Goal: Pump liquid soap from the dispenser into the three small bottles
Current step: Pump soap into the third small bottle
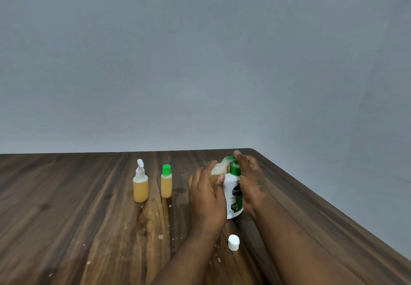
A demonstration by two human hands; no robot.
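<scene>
A white soap dispenser (233,193) with a green pump head stands on the wooden table (89,218). My right hand (249,173) wraps its right side, fingers pressing on the pump top. My left hand (206,193) holds a small clear bottle (216,171) tilted up against the pump's nozzle; amber liquid shows inside it. Two other small bottles of amber soap stand to the left: one with a white spray top (140,184), one with a green cap (166,182).
A loose white cap (233,242) lies on the table near my forearms. Small drops of spilled soap (160,237) dot the wood in front of the bottles. The table's right edge runs diagonally close to my right arm. A grey wall stands behind.
</scene>
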